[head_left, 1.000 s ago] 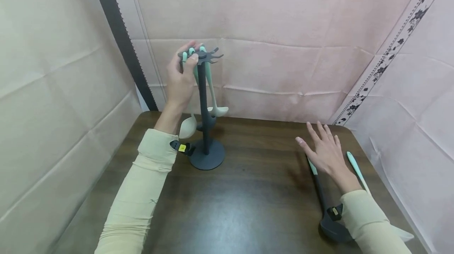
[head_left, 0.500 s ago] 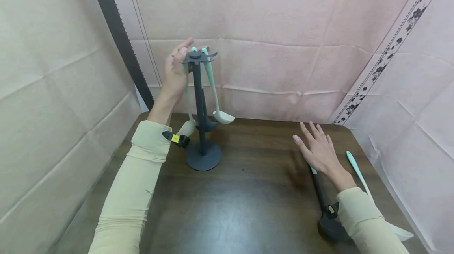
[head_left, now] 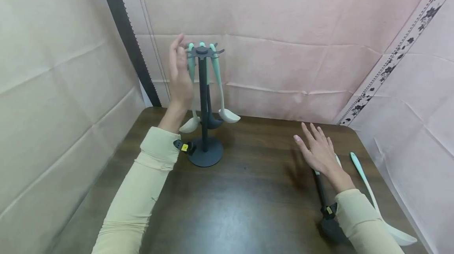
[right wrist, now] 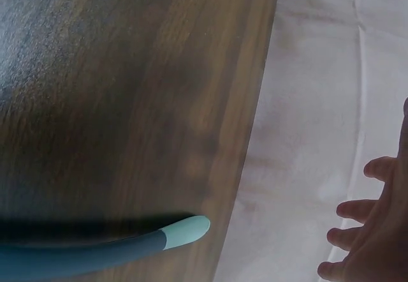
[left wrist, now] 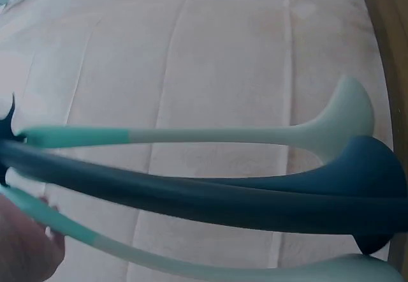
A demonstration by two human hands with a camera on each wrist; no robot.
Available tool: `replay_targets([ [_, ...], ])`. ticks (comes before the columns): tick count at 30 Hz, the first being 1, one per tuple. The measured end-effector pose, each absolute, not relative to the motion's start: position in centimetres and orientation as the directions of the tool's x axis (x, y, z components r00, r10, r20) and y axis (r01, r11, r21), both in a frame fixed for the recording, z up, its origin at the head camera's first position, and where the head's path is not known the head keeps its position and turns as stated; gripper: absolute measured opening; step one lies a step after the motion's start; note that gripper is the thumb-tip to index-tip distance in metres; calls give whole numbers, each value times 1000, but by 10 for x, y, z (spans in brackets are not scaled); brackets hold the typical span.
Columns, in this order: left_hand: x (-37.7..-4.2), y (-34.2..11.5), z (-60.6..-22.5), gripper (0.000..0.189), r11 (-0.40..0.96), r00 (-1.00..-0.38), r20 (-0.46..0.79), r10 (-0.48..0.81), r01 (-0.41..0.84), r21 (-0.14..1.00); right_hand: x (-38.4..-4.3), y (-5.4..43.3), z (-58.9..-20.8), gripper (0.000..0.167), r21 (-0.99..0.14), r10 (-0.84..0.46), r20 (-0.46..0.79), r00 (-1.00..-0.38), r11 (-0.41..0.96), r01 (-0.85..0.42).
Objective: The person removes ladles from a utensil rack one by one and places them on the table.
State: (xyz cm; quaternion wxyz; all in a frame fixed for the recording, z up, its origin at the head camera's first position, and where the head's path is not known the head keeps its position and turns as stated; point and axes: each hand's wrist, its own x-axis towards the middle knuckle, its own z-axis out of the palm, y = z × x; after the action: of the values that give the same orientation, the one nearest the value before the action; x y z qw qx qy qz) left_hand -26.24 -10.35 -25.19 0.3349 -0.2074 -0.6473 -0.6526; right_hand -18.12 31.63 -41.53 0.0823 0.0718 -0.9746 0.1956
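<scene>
A dark stand (head_left: 203, 100) with a hooked top and round base stands on the table. From its hooks hang a white ladle (head_left: 229, 116) with a mint handle, a dark ladle (head_left: 214, 122) behind the post, and a white-headed utensil (head_left: 189, 125) on the left. My left hand (head_left: 181, 78) is upright beside the hooks, fingers extended, right at the left utensil's mint handle (left wrist: 48, 215). My right hand (head_left: 319, 155) hovers with spread fingers at the table's right, holding nothing. Below it lies a dark utensil (head_left: 320, 191) with a mint handle end (right wrist: 185, 232).
A white utensil (head_left: 397, 234) with a mint handle lies along the right table edge, partly behind the right sleeve (head_left: 361, 214). The wooden table (head_left: 248, 191) meets pale cloth walls (head_left: 269, 69) at the back and both sides.
My left hand has moved off the stand's top to its left side, its fingers straighter. The hooked top has turned, and the hanging utensils have shifted round the post. The right hand barely moves.
</scene>
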Motion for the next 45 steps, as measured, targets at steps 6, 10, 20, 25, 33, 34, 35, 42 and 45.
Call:
replay_targets([
  [6,-249,-89,-253,90,138,-632,733,-252,726,674,-179,319,-417,76,-368,-104,189,-977,914,-168],
  [10,-231,-80,-243,86,128,-646,714,-271,711,692,-179,321,-420,76,-372,-100,190,-977,913,-166],
  [20,-238,-76,-244,63,214,-630,710,-314,682,700,-182,316,-422,77,-373,-113,219,-969,908,-191],
  [25,-254,-81,-252,63,240,-621,722,-307,683,690,-182,309,-420,79,-383,-127,240,-962,898,-214],
  [33,-255,-79,-251,61,222,-619,727,-298,696,683,-185,289,-410,80,-407,-161,279,-947,873,-269],
  [34,-253,-78,-249,60,210,-622,724,-298,698,685,-185,286,-408,79,-408,-170,285,-943,869,-280],
  [35,-250,-77,-247,58,196,-624,722,-300,701,686,-185,283,-406,79,-409,-179,293,-939,865,-292],
  [42,-232,-74,-236,50,110,-641,706,-301,712,694,-189,256,-389,79,-413,-233,371,-899,825,-385],
  [45,-243,-80,-242,52,64,-665,694,-275,708,704,-188,244,-381,80,-421,-254,379,-890,809,-411],
])
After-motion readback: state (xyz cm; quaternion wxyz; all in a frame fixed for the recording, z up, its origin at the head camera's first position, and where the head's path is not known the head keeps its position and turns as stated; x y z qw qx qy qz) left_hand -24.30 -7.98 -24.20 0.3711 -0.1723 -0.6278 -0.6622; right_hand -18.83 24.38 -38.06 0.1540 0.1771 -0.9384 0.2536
